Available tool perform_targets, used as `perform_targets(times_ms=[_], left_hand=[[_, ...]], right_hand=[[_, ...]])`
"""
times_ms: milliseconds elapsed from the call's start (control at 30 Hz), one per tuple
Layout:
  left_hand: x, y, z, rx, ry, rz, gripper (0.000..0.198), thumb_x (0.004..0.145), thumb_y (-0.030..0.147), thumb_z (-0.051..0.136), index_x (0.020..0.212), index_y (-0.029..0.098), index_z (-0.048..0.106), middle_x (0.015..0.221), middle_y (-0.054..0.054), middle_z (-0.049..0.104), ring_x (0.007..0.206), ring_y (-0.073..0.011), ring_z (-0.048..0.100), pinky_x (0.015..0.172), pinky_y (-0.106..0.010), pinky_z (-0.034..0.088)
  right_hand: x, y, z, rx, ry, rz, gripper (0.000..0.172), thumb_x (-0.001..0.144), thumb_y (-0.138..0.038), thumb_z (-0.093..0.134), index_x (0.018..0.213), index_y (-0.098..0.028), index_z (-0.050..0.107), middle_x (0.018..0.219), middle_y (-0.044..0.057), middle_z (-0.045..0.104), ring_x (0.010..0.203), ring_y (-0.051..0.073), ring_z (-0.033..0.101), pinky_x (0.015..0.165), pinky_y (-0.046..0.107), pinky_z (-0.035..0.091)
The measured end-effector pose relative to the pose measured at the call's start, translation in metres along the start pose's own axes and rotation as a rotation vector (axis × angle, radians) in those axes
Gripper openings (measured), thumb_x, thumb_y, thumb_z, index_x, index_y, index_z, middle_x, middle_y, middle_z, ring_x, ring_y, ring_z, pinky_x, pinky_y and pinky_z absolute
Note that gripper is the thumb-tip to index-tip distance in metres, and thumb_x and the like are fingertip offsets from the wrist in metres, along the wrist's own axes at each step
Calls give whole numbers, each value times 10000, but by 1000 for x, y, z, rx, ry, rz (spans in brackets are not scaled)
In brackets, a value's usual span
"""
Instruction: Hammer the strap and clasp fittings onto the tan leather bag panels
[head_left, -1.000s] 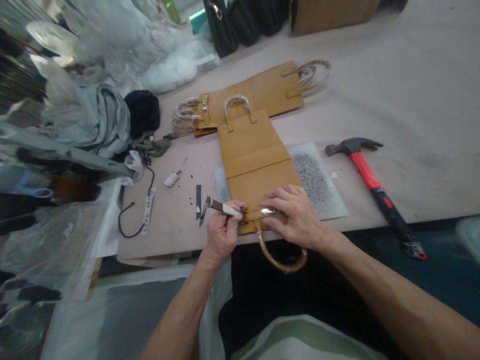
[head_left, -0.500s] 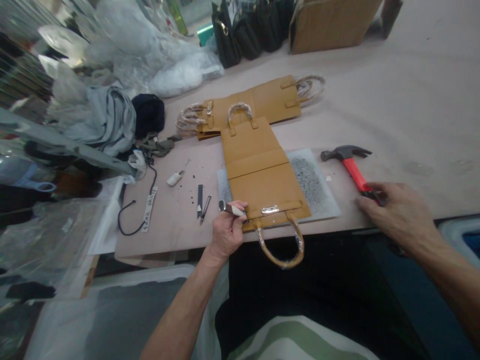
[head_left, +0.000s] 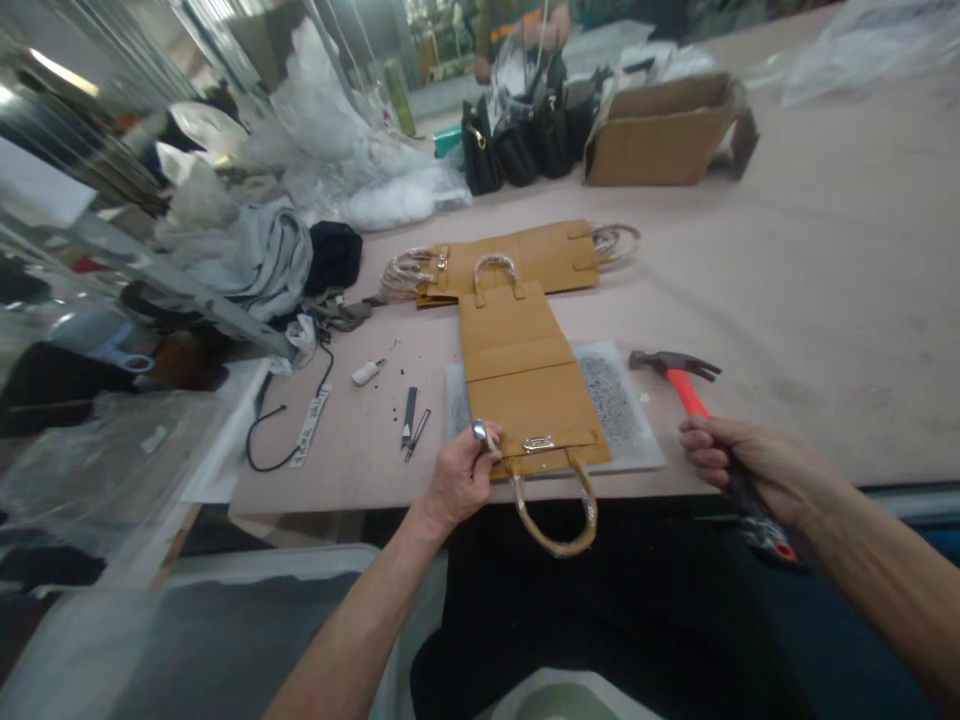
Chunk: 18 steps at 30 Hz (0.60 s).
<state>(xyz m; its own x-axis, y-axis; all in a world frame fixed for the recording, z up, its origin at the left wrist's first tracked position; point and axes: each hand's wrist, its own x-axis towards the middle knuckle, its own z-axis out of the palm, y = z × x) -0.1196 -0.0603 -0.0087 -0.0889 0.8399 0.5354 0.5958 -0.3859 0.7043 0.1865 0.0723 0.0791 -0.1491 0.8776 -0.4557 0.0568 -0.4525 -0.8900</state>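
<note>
Probably head-heavy, the hammer (head_left: pixel 681 384) suits the handle (head_left: pixel 689 402) hold of the right hand's (head_left: pixel 761 465) fingers; the left hand's (head_left: pixel 459 480) grip a metal-topped tool (head_left: pixel 480 430).

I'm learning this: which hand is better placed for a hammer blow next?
Likely the right hand: it holds the hammer, while the left hand holds a metal-topped tool at the tan panel.

Left hand (head_left: pixel 460 477): 1 | right hand (head_left: pixel 757 462): 1 | claw hammer (head_left: pixel 685 390): 1 | metal-topped hand tool (head_left: pixel 481 431): 1 | outspread tan bag panel (head_left: pixel 529 400): 1 | its carry handles (head_left: pixel 556 548): 2 | tan panels stacked behind (head_left: pixel 551 258): overlapped, uncountable | metal clasps (head_left: pixel 538 444): 2 | speckled slab (head_left: pixel 611 400): 1 | slim tools (head_left: pixel 409 415): 2 | cardboard box (head_left: pixel 652 138): 1 | black bags (head_left: pixel 482 150): at least 3
</note>
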Motion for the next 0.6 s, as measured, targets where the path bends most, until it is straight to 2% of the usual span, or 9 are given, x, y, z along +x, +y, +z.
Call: perform_targets(times_ms=[67, 100, 200, 267, 333, 400, 467, 533, 600], left_hand=[[0, 1, 0, -2, -7, -12, 154, 954, 141, 530, 1071, 196, 614, 1091, -102, 729, 1061, -208, 713, 942, -349, 593], [1, 1, 1, -1, -6, -13, 158, 953, 141, 531, 1074, 197, 617, 1087, -101, 729, 1057, -208, 715, 939, -347, 594], [1, 1, 1, -3, 3, -9, 180, 947, 131, 527, 1082, 195, 628, 1081, -98, 731, 1047, -204, 718, 940, -342, 595], [1, 1, 1, -5, 6, -5, 196, 940, 120, 527, 1087, 192, 636, 1073, -95, 733, 1032, -200, 720, 925, -332, 597], [1, 0, 2, 2, 9, -5, 208, 930, 113, 531, 1088, 189, 643, 1049, -91, 734, 992, -197, 724, 885, -318, 603], [1, 0, 3, 14, 11, -4, 216, 921, 108, 532, 1085, 187, 648, 1025, -88, 736, 956, -194, 726, 852, -310, 607], [1, 0, 3, 20, 20, 10, 221, 919, 108, 528, 1088, 183, 648, 1023, -90, 738, 957, -197, 728, 858, -317, 607], [2, 0, 3, 12, 32, 29, 220, 922, 112, 521, 1092, 182, 643, 1037, -95, 740, 980, -202, 728, 876, -328, 606], [2, 1, 3, 0, 41, 35, 212, 926, 119, 518, 1087, 187, 639, 1041, -94, 738, 988, -205, 727, 876, -333, 607]], right_hand=[[-22, -16, 19, 34, -19, 76, 180, 851, -304, 639, 774, -210, 506, 593, -65, 407, 416, 62, 314, 393, 188, 255], [-33, -24, 27, -7, -16, 28, 224, 889, -393, 625, 814, -217, 507, 598, -68, 410, 417, 69, 330, 389, 190, 262], [-61, -40, 42, -372, -14, -395, 405, 934, -621, 530, 838, -228, 537, 569, -44, 460, 437, 116, 414, 402, 235, 302], [-72, -43, 45, -685, -70, -708, 442, 960, -623, 468, 758, -234, 522, 533, -24, 478, 436, 130, 424, 426, 264, 295], [-77, -43, 46, -932, -175, -935, 415, 989, -550, 429, 715, -246, 496, 500, -18, 489, 399, 128, 388, 435, 288, 240], [-80, -48, 47, -1096, -260, -1029, 383, 1009, -494, 395, 731, -254, 503, 485, -17, 507, 360, 129, 354, 440, 312, 183], [-87, -57, 49, -1146, -256, -1069, 387, 1013, -514, 383, 739, -268, 502, 473, -19, 503, 339, 133, 331, 438, 327, 162], [-95, -68, 52, -1078, -148, -1085, 401, 1008, -566, 377, 748, -287, 501, 478, -16, 495, 349, 143, 357, 430, 327, 206], [-102, -72, 56, -971, 22, -1091, 439, 1007, -614, 322, 747, -306, 497, 494, -3, 489, 382, 163, 403, 435, 331, 265]])
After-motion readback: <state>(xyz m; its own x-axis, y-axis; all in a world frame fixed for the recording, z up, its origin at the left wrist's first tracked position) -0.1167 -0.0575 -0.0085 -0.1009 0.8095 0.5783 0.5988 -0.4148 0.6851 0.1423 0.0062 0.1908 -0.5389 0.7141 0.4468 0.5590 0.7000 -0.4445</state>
